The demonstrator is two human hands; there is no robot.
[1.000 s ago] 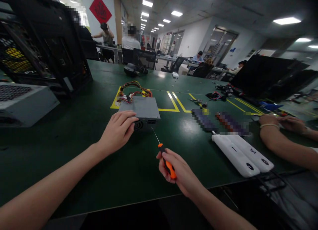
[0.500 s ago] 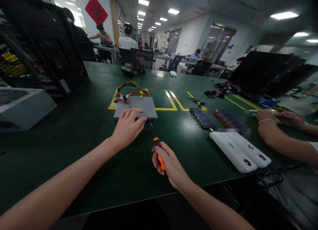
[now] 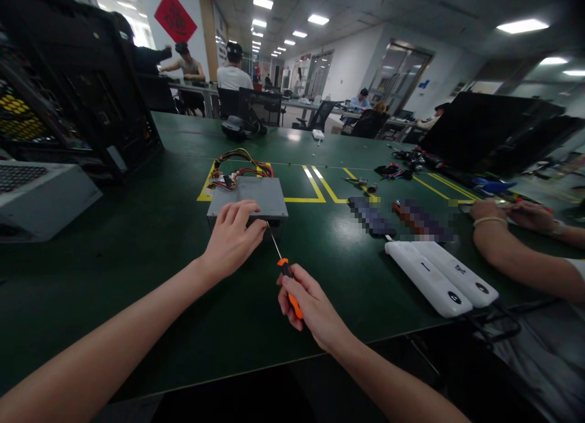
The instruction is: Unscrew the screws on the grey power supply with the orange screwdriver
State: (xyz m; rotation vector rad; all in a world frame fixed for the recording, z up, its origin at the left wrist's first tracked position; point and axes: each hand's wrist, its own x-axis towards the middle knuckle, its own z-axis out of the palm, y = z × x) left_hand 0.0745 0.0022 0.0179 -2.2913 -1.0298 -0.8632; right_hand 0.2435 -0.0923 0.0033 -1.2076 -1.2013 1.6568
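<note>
A grey metal computer power supply lies on the green table with a bundle of coloured cables behind it. My left hand is at its near side, fingers bent against the top edge and thumb close to a dark opening in the front face. In my right hand is a screwdriver with an orange and black handle. Its thin shaft slants up and left, the tip ending by my left thumb at the front face. Whether the tip touches a screw cannot be made out.
A black computer case and another grey metal box stand at left. To the right lie two white devices, blurred phone-like items and small metal parts. Another person's forearm rests at the far right.
The screwdriver's tip has shifted left along the front face toward my left thumb, and more of its shaft shows. My right hand has drawn slightly down. The power supply stays in place.
</note>
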